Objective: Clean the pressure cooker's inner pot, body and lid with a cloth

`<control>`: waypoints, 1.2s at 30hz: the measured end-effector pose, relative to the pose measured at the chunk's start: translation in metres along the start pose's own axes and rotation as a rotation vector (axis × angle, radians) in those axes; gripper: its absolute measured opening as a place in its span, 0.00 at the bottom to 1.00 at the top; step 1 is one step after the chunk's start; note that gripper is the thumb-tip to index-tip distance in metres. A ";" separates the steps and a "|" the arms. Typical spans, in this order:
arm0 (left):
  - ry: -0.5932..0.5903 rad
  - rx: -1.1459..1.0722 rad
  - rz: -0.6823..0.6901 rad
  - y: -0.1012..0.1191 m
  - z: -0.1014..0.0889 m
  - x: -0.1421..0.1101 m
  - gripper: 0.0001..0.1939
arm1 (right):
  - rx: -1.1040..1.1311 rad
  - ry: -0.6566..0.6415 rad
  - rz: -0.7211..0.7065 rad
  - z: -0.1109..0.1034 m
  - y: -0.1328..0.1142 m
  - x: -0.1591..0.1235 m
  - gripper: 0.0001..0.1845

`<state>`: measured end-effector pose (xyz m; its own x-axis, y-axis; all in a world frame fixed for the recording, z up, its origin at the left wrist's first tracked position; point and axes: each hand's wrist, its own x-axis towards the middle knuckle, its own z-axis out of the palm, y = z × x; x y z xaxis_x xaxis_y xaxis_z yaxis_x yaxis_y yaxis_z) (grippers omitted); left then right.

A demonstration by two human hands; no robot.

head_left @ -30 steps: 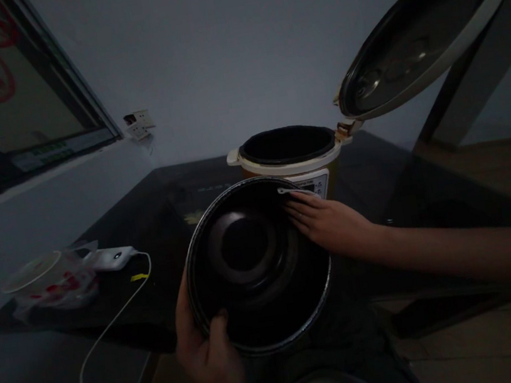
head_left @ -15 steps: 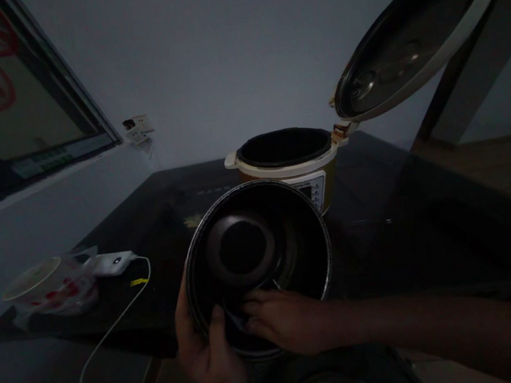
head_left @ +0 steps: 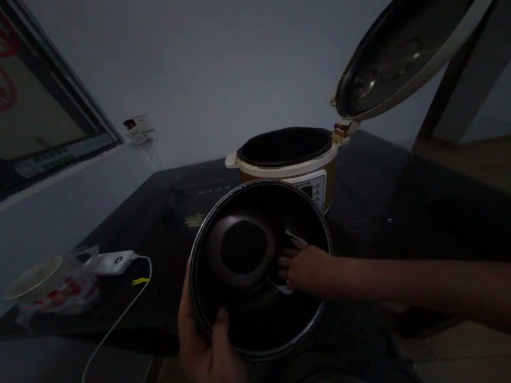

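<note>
Black pot [head_left: 242,250] tilts between two bare hands in a dim room, its round mouth turned up toward the person wearing the head camera. From that head view, it sits low and central, nearer the body than the cooker [head_left: 297,168] on the dark table [head_left: 382,212]; whether its outer wall meets the table edge cannot be told. The left hand [head_left: 215,362] grasps the pot's lower-left rim, thumb hooked over the inside, fingers wrapped around the outer wall. The right hand [head_left: 311,269] reaches over the right rim, fingers curled on a pale, thin cloth [head_left: 284,287] whose edges show above and below them. That hand is the one inside, alongside the right inner wall, with the pot's round bottom to the left of its fingertips; how hard it presses is unclear. With a circular mouth, the pot shows no long side, and its axis runs from the person toward the bottom, leaning away. Beyond, the cooker's lid [head_left: 423,28] stands raised at right.
</note>
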<state>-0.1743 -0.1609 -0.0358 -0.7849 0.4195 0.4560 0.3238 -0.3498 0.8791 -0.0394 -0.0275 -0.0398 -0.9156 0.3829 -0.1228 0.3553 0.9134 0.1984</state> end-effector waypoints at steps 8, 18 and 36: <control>0.033 0.001 -0.020 0.002 0.001 0.000 0.27 | -0.249 0.099 0.150 -0.013 0.041 0.017 0.24; 0.013 -0.006 -0.037 -0.004 -0.004 -0.002 0.26 | -0.628 0.199 -0.046 -0.065 0.045 0.025 0.28; 0.018 0.015 -0.023 0.000 0.000 -0.002 0.27 | 0.288 -0.077 -0.014 -0.012 -0.023 -0.008 0.29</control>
<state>-0.1730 -0.1616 -0.0364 -0.8017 0.4119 0.4331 0.3134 -0.3274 0.8914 -0.0420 -0.0532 -0.0321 -0.9076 0.3694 -0.1996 0.3918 0.9160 -0.0866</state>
